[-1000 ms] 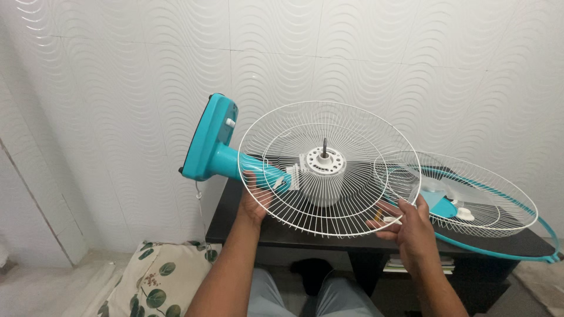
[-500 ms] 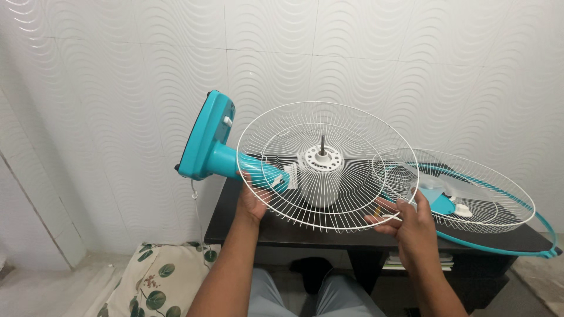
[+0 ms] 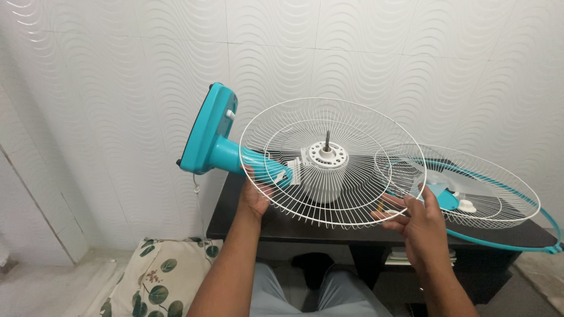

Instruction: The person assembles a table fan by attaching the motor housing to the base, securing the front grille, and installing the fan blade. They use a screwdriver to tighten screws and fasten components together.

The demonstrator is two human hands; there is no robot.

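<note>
Hands apart, both on the white rear fan guard [image 3: 352,176] held above the dark table [image 3: 235,220].
Left hand [image 3: 256,196] grips the teal neck [image 3: 261,164] beneath; right hand [image 3: 420,226] pinches the guard's near rim. Advisable: keep the rim level, centred on the shaft [image 3: 327,141]. Against the earlier frame, the assembly sits slightly higher and the right hand further right.

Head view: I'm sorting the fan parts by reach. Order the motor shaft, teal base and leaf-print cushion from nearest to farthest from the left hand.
From the left hand:
1. Motor shaft, up to its right.
2. Teal base, up to its left; nearly as close.
3. Leaf-print cushion, on the floor below left.
</note>
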